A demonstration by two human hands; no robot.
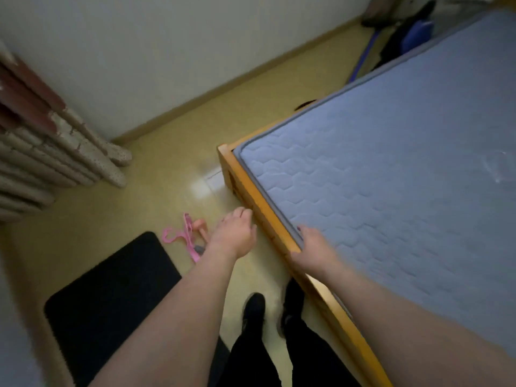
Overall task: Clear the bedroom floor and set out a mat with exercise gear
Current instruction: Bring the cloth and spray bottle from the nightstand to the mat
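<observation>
At about nine o'clock the folds of a curtain [42, 152] hang down to the yellow floor [173, 152]. Below it, at seven o'clock, a black mat [111, 297] lies flat on the floor. Just past the mat's far corner, near the centre of the view, pink hangers [184, 236] lie in a small tangle. The left hand [234, 233] hangs in the air just to the three o'clock side of the hangers, apart from them, fingers loosely curled and holding nothing. Under the arms, at six o'clock, two dark shoes [252, 311] stand on the floor. The right hand [312, 247] rests on the wooden bed frame [262, 208], its fingertips at the mattress [391, 177] edge; whether it grips the rail cannot be told. At one o'clock dark and blue things lie blurred in the far corner.
</observation>
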